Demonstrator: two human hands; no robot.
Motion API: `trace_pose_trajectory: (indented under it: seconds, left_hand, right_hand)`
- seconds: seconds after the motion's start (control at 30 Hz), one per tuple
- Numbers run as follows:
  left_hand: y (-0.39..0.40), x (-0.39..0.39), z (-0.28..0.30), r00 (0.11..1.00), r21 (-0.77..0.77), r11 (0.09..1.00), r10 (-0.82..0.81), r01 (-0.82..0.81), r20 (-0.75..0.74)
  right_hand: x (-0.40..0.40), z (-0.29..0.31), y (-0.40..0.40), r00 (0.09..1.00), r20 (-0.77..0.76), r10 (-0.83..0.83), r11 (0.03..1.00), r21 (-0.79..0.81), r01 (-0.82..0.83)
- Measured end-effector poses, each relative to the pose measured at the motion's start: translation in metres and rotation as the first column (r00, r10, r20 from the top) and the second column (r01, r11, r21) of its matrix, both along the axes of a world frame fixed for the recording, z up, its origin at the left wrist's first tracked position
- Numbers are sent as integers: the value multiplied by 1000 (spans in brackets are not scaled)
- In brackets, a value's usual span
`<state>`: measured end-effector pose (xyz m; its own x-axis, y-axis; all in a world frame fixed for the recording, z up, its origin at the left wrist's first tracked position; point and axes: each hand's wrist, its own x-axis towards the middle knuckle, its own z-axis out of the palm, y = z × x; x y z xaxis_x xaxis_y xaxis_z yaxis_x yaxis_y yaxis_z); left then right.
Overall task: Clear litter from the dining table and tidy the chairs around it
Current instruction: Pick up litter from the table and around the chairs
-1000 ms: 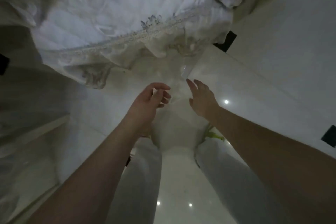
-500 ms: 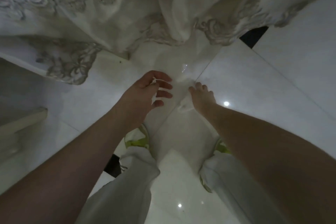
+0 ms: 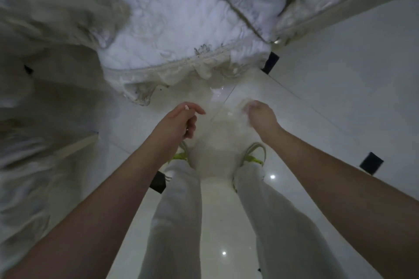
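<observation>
Both hands low over the floor w/ a thin clear bag, just below the tablecloth edge.

Left hand [image 3: 179,121] pinches a small white scrap; right hand [image 3: 260,115] is curled, blurred, prob. gripping the bag [image 3: 217,140] rim but can't tell for sure. Bag hangs btwn the hands, above the shoes [image 3: 254,156]. Risk: the film is flimsy, so the mouth could sag shut and the scrap miss onto the floor [image 3: 340,102]. Lace hem of tablecloth [image 3: 181,36] hangs near; open tile to the right, seat edge at left.
</observation>
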<state>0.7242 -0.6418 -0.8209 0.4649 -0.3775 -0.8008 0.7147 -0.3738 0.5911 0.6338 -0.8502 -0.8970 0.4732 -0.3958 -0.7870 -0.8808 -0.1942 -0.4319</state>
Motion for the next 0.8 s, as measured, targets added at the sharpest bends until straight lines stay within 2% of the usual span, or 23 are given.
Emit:
trace_pose_trajectory:
  seconds: [0.07, 0.1, 0.13, 0.17, 0.2, 0.23, 0.33, 0.4, 0.5, 0.6, 0.7, 0.8]
  left_hand:
    - [-2, 3, 44, 999, 8, 1000, -28, 27, 31]
    - [-2, 4, 66, 998, 17, 999, -37, 36, 55]
    - [-3, 7, 88, 996, 22, 999, -35, 33, 79]
    - [-4, 11, 108, 995, 19, 1000, -22, 21, 98]
    - [-5, 15, 129, 993, 7, 1000, -8, 7, 114]
    - [-8, 19, 151, 991, -13, 1000, 0, 2, 131]
    - [-18, 31, 217, 980, -100, 995, -4, 25, 198]
    - [-29, 41, 262, 969, -157, 986, -12, 52, 247]
    - [-42, 48, 322, 957, -243, 964, -31, 105, 290]
    - [-53, 46, 376, 944, -314, 936, -51, 159, 326]
    - [-67, 35, 417, 937, -369, 908, -62, 196, 345]
    - [-89, 25, 448, 919, -373, 886, -126, 274, 374]
  right_hand:
    - [5, 68, -1, 989, 1, -147, 978, 151, 145]
    - [8, 102, -2, 963, -10, -269, 933, 246, 263]
    - [11, 136, -3, 904, -34, -426, 836, 367, 407]
    - [15, 167, -6, 854, -53, -517, 741, 472, 478]
    - [17, 197, -9, 844, -39, -535, 698, 543, 467]
    - [18, 224, -12, 867, -2, -498, 706, 580, 406]
    - [22, 297, -16, 905, 177, -387, 765, 609, 208]
    - [23, 336, -14, 883, 261, -390, 786, 593, 172]
    - [19, 391, -8, 808, 315, -498, 789, 551, 272]
    - [9, 438, -7, 686, 344, -641, 721, 576, 385]
    - [-9, 481, -11, 590, 396, -703, 683, 608, 405]
    - [-31, 518, -20, 493, 461, -738, 672, 574, 468]
